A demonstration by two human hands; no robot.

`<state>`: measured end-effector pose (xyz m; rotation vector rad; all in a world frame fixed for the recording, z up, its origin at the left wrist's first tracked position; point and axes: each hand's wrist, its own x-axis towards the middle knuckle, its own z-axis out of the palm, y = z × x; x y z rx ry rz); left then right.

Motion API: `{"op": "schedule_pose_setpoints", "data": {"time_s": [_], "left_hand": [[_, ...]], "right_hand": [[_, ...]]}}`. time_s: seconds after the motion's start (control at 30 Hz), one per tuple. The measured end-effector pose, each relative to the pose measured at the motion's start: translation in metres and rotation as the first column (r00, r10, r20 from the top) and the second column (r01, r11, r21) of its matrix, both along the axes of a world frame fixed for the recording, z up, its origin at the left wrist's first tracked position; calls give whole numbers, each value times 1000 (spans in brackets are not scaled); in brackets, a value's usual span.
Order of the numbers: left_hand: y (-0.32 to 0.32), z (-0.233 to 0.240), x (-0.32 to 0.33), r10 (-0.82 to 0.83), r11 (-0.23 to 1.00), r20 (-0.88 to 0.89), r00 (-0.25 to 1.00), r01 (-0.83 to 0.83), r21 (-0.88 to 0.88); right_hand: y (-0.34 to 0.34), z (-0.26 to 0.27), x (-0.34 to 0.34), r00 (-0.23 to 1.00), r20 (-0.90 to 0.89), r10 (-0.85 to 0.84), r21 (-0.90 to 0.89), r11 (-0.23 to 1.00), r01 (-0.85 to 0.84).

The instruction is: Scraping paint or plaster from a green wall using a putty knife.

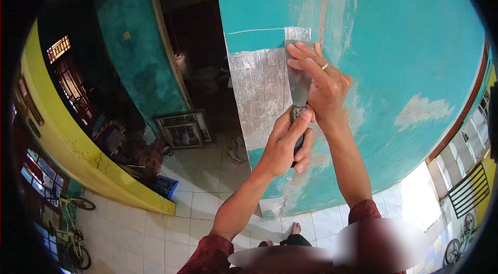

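Note:
My left hand (286, 143) is wrapped around the dark handle (298, 112) of a wide scraper. Its flat metal blade (298, 83) lies against a turquoise painted wall (404, 52). Spread across the blade are the fingers of my right hand (325, 73), a ring on one of them; its heel rests close to the handle. Left of the blade is a bare grey patch (260, 95) where no turquoise paint shows. A narrow whitish scraped strip (298, 33) continues just above the blade's top edge. Beneath my right hand, part of the wall is hidden.
Pale patches (424, 111) mark the wall. Beyond its left edge is a dark doorway (194, 40), with framed pictures (183, 132) leaning nearby. A yellow low wall (116, 180), a blue tray (165, 187) and bicycles (74, 231) stand around the tiled floor (151, 231). My bare foot (296, 228) shows below.

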<state>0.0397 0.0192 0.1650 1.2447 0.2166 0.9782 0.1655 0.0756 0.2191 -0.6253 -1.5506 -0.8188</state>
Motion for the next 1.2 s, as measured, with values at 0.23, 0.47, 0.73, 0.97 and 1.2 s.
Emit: {"op": "schedule_pose_setpoints", "data": {"time_s": [0.23, 0.47, 0.73, 0.97, 1.2], "left_hand": [[-2, 5, 2, 9, 999, 7, 1000, -9, 32], [-3, -2, 2, 29, 1000, -19, 999, -29, 3], [0, -2, 2, 30, 1000, -9, 1000, -30, -2], [2, -7, 1, 19, 1000, -19, 1000, -19, 17], [0, -1, 4, 12, 1000, 22, 1000, -12, -1]], "right_hand": [[4, 5, 2, 1000, -19, 2, 20, 1000, -1], [1, -2, 0, 1000, 3, -11, 8, 1000, 11], [-3, 0, 0, 999, -24, -40, -38, 998, 39], [2, -1, 2, 1000, 16, -4, -5, 1000, 4], [1, 0, 1, 999, -11, 36, -21, 999, -37]]}}
